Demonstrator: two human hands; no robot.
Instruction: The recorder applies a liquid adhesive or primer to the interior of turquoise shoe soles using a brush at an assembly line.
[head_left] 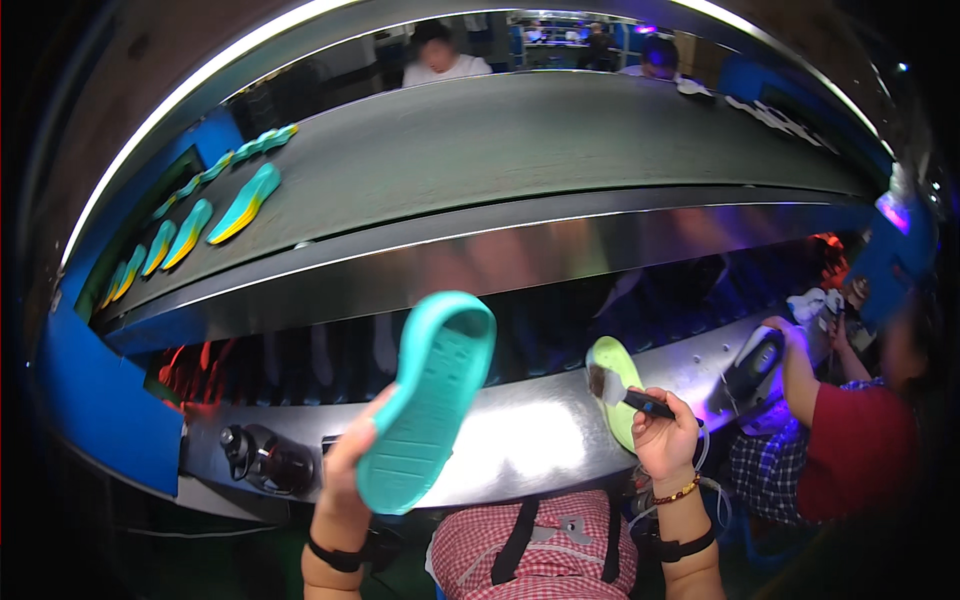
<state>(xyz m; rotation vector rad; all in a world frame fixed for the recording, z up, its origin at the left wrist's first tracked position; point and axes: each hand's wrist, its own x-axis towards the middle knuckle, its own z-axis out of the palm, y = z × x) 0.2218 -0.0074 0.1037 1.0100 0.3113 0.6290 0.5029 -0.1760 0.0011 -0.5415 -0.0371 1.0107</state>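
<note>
A teal shoe sole is raised in front of me, tilted, with its long face toward me. My left hand grips it by its left edge, the fingers partly hidden behind it. My right hand is closed round the black handle of a brush. The dark bristles lie over a yellow-green sole-shaped piece at the metal ledge; whether they touch it I cannot tell.
Beyond the metal ledge runs a dark conveyor belt, with several teal and yellow soles at its left. A dark bottle stands left. At right, a co-worker in red handles a dark shoe. People sit across the belt.
</note>
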